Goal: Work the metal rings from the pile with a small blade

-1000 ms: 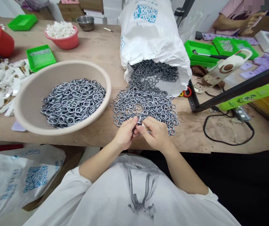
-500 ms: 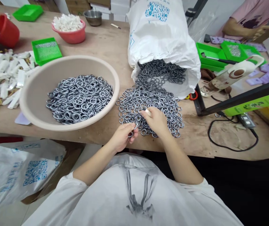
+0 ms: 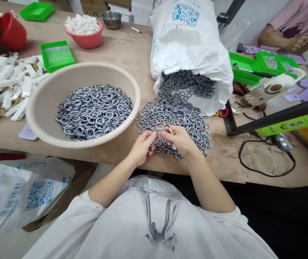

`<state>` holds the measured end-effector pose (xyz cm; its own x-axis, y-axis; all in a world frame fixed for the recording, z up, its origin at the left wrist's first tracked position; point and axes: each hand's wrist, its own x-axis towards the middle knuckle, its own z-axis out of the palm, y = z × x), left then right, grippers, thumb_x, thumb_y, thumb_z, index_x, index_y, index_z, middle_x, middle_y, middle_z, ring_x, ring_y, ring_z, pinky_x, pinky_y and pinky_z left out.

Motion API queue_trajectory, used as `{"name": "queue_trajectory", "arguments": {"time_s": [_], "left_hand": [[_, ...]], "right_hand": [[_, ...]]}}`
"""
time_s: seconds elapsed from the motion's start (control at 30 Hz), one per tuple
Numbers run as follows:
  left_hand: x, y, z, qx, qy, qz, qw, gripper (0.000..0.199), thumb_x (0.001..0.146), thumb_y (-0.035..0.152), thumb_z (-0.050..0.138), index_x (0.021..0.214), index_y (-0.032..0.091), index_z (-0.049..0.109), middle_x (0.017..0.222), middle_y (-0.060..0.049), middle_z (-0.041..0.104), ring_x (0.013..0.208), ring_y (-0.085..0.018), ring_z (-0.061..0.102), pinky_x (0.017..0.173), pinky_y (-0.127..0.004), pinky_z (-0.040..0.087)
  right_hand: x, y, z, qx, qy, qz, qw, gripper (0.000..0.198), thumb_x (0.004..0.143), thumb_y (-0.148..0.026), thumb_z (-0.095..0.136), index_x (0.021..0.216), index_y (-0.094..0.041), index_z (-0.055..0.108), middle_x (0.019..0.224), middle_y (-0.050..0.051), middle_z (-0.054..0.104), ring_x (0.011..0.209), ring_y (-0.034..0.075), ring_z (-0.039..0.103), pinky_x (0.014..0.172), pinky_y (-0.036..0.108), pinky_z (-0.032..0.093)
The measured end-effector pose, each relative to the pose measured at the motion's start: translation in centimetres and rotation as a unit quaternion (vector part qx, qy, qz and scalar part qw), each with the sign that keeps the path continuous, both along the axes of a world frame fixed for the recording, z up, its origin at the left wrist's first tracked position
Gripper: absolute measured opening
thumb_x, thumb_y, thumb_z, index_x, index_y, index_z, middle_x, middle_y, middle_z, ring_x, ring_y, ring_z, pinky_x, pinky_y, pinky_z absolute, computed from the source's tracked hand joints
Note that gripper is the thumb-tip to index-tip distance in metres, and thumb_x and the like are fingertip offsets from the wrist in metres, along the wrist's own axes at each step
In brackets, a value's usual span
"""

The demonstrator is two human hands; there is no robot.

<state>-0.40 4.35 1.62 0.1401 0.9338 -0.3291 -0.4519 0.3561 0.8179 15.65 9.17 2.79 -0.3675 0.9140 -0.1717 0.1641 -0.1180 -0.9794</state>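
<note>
My left hand (image 3: 142,147) is closed over the near edge of a loose pile of grey metal rings (image 3: 180,113), pinching at least one ring (image 3: 152,144); how many it holds is hidden. My right hand (image 3: 182,140) grips a slim tool (image 3: 170,130) with a pale handle and a dark end; its exact kind is unclear. The fingertips of both hands almost meet. To the left stands a wide beige basin (image 3: 36,131) holding many similar rings. Behind the pile, a white woven sack (image 3: 188,46) lies with its mouth facing me, more rings spilling out.
Left of the basin lie white plastic pieces (image 3: 7,77) and a green tray (image 3: 70,59). A red bowl (image 3: 91,40) stands behind. On the right are a black metal frame (image 3: 277,113), a bottle (image 3: 267,91) and a cable (image 3: 267,175). Another person's arm (image 3: 275,37) is at far right.
My right hand has turned and come down toward the left, close to my left hand. The tool now shows thinner and more side-on. The whole view has shifted slightly.
</note>
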Motion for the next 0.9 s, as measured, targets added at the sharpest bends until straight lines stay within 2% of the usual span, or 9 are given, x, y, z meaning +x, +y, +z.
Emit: {"name": "queue_trajectory", "arguments": {"time_s": [0.1,0.2,0.27,0.43,0.57,0.63,0.73,0.8,0.9], "left_hand": [[1.9,-0.3,0.0,0.062,0.020,-0.037,0.997,0.049,0.074,0.063,0.073,0.081,0.019,0.053,0.062,0.006,0.052,0.044,-0.005,0.037,0.036,-0.017,0.024],[3.1,-0.5,0.2,0.101,0.026,-0.075,0.992,0.052,0.075,0.066,0.071,0.075,0.018,0.052,0.058,0.005,0.048,0.044,-0.005,0.035,0.037,-0.018,0.024],[3.7,-0.6,0.3,0.092,0.014,-0.112,0.989,0.054,0.076,0.069,0.068,0.074,0.018,0.051,0.053,0.007,0.043,0.043,-0.005,0.031,0.037,-0.019,0.022],[4.5,-0.8,0.7,0.076,-0.001,-0.118,0.990,0.055,0.075,0.071,0.067,0.074,0.020,0.047,0.051,0.009,0.037,0.042,-0.005,0.026,0.038,-0.019,0.019],[4.4,-1.0,1.1,0.069,0.001,-0.109,0.992,0.054,0.074,0.067,0.070,0.072,0.020,0.045,0.052,0.009,0.035,0.043,-0.004,0.025,0.038,-0.018,0.019],[4.0,-1.0,1.2,0.060,0.003,-0.133,0.989,0.052,0.076,0.066,0.070,0.072,0.020,0.046,0.052,0.008,0.036,0.042,-0.004,0.025,0.038,-0.018,0.019],[3.4,-1.0,1.2,0.054,-0.005,-0.152,0.987,0.049,0.080,0.063,0.067,0.071,0.019,0.047,0.050,0.008,0.034,0.042,-0.005,0.026,0.038,-0.017,0.021],[3.1,-1.0,1.2,0.047,-0.019,-0.152,0.987,0.048,0.081,0.063,0.066,0.072,0.020,0.046,0.049,0.009,0.032,0.042,-0.005,0.025,0.038,-0.017,0.021],[3.0,-1.2,1.2,0.032,-0.037,-0.149,0.988,0.048,0.080,0.062,0.067,0.073,0.021,0.044,0.048,0.010,0.031,0.041,-0.005,0.024,0.037,-0.016,0.020]], "right_hand": [[0.5,-2.6,0.5,-0.054,0.122,-0.047,0.990,0.047,0.064,-0.057,0.084,0.068,-0.020,0.056,0.053,-0.006,0.050,0.042,0.006,0.033,0.040,0.022,0.021],[0.8,-3.9,0.6,-0.035,0.157,-0.124,0.979,0.051,0.063,-0.059,0.085,0.064,-0.020,0.052,0.045,-0.009,0.041,0.040,0.005,0.027,0.039,0.021,0.017],[1.0,-4.4,0.6,-0.017,0.169,-0.151,0.974,0.052,0.064,-0.062,0.083,0.065,-0.020,0.053,0.045,-0.010,0.038,0.039,0.005,0.025,0.038,0.021,0.017],[0.8,-5.0,0.3,0.008,0.164,-0.175,0.971,0.052,0.066,-0.066,0.080,0.068,-0.022,0.052,0.053,-0.008,0.043,0.042,0.007,0.032,0.040,0.022,0.030],[0.9,-4.7,0.2,0.050,0.122,-0.184,0.974,0.051,0.066,-0.064,0.080,0.084,-0.024,0.054,0.069,-0.004,0.052,0.056,0.011,0.046,0.051,0.024,0.040],[1.5,-4.6,0.4,0.067,0.091,-0.169,0.979,0.050,0.073,-0.070,0.071,0.088,-0.025,0.054,0.070,-0.003,0.050,0.059,0.013,0.045,0.053,0.026,0.038],[2.6,-4.8,0.9,0.113,0.013,-0.100,0.989,0.052,0.084,-0.075,0.054,0.080,-0.023,0.052,0.064,-0.003,0.044,0.058,0.013,0.041,0.054,0.027,0.032],[3.0,-5.4,1.3,0.176,-0.067,-0.047,0.981,0.053,0.090,-0.072,0.047,0.073,-0.022,0.049,0.062,-0.003,0.043,0.058,0.013,0.040,0.056,0.027,0.030],[3.1,-6.2,1.6,0.265,-0.170,-0.017,0.949,0.051,0.097,-0.061,0.043,0.066,-0.021,0.041,0.062,-0.003,0.042,0.058,0.012,0.038,0.058,0.028,0.026]]}}
